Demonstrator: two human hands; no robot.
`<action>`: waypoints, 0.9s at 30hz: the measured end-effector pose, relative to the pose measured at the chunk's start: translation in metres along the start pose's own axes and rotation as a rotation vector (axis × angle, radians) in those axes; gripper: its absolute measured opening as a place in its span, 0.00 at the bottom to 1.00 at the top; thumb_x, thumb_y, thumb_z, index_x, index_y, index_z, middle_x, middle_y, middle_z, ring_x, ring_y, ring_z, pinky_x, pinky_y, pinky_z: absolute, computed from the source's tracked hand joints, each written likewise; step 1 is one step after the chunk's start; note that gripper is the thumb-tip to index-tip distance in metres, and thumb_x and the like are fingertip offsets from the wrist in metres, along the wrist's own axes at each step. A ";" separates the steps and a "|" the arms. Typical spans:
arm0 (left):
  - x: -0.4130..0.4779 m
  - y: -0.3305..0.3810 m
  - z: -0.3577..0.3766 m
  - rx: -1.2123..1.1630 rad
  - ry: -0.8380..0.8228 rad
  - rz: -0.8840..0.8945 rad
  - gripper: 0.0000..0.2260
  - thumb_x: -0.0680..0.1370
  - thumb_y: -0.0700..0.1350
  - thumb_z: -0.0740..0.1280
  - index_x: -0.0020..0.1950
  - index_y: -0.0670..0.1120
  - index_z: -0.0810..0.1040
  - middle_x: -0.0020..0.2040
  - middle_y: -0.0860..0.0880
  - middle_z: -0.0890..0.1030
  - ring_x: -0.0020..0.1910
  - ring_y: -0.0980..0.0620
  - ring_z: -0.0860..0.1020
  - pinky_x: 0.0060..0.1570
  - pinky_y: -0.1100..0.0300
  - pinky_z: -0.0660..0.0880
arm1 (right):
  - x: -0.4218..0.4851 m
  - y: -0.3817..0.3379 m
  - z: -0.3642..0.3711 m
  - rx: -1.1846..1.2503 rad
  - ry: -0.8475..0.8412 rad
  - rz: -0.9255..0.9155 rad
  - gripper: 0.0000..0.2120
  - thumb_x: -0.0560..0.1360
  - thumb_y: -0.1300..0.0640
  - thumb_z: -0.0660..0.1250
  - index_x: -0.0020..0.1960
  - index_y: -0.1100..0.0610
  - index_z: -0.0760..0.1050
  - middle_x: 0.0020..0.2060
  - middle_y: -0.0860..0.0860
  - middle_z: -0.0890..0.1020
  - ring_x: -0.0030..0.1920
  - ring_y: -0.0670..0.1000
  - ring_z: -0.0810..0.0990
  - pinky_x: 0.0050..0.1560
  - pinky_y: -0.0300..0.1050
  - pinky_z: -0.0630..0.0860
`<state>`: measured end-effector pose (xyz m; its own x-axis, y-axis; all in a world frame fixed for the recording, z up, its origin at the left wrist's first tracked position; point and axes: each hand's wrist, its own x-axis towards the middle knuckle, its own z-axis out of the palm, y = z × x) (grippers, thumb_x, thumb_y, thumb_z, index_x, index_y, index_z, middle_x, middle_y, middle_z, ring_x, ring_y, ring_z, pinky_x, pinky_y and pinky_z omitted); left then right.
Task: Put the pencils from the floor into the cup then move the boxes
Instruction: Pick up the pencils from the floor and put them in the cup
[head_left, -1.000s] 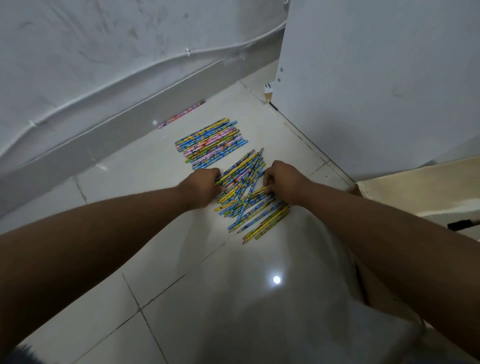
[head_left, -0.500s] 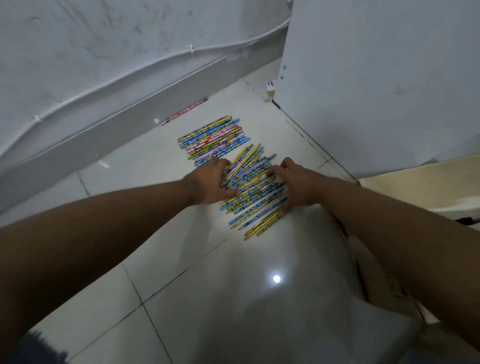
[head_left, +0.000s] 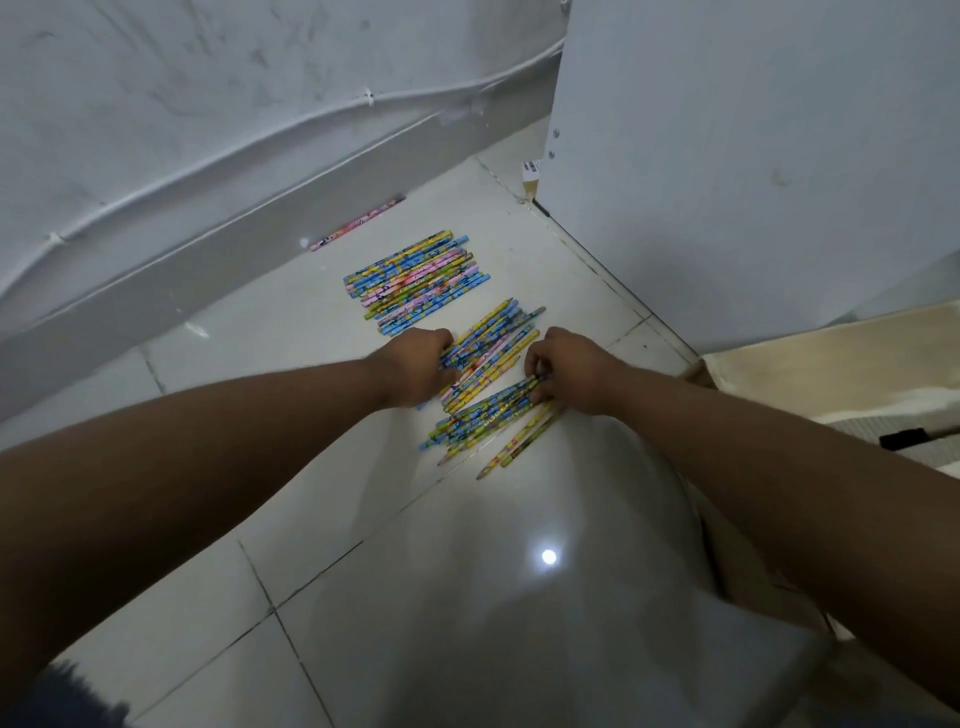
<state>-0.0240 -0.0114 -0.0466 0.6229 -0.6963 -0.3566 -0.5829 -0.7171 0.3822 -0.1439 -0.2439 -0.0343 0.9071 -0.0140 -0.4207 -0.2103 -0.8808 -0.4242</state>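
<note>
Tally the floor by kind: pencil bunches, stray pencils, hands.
Bunches of colourful patterned wooden pencils: 2 (tidy far row, loose near heap)
Stray pink pencil by the skirting: 1
Hands at the heap: 2 (left hand, right hand)
Total: 5

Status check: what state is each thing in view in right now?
near pencil pile: loose on floor, between both hands.
far pencil row: neat, untouched.
lone pink pencil: lying by the skirting.
left hand: grips the pile's left end.
right hand: pinches the pile's right end.
</note>
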 end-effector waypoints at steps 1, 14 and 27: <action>0.000 0.000 0.000 0.009 0.000 -0.006 0.13 0.82 0.52 0.67 0.56 0.42 0.76 0.49 0.42 0.82 0.46 0.44 0.79 0.42 0.55 0.72 | 0.001 0.000 0.000 -0.012 0.004 -0.009 0.17 0.71 0.55 0.81 0.56 0.56 0.82 0.51 0.52 0.75 0.52 0.53 0.76 0.51 0.45 0.73; 0.002 0.002 -0.001 -0.169 -0.024 -0.072 0.15 0.82 0.56 0.63 0.61 0.48 0.66 0.44 0.48 0.79 0.40 0.53 0.78 0.34 0.57 0.69 | 0.002 0.008 -0.003 -0.035 -0.042 0.019 0.15 0.81 0.57 0.68 0.68 0.55 0.76 0.62 0.57 0.73 0.61 0.58 0.76 0.63 0.50 0.74; 0.015 -0.005 0.005 -0.135 -0.021 -0.101 0.09 0.85 0.46 0.62 0.51 0.44 0.65 0.39 0.50 0.72 0.36 0.53 0.72 0.30 0.57 0.64 | 0.009 -0.010 0.012 -0.154 -0.067 -0.134 0.18 0.79 0.46 0.72 0.64 0.52 0.74 0.60 0.53 0.76 0.62 0.56 0.73 0.61 0.52 0.73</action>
<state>-0.0148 -0.0184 -0.0581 0.6633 -0.6221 -0.4160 -0.4416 -0.7742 0.4535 -0.1384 -0.2289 -0.0433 0.8957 0.1354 -0.4236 -0.0264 -0.9347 -0.3545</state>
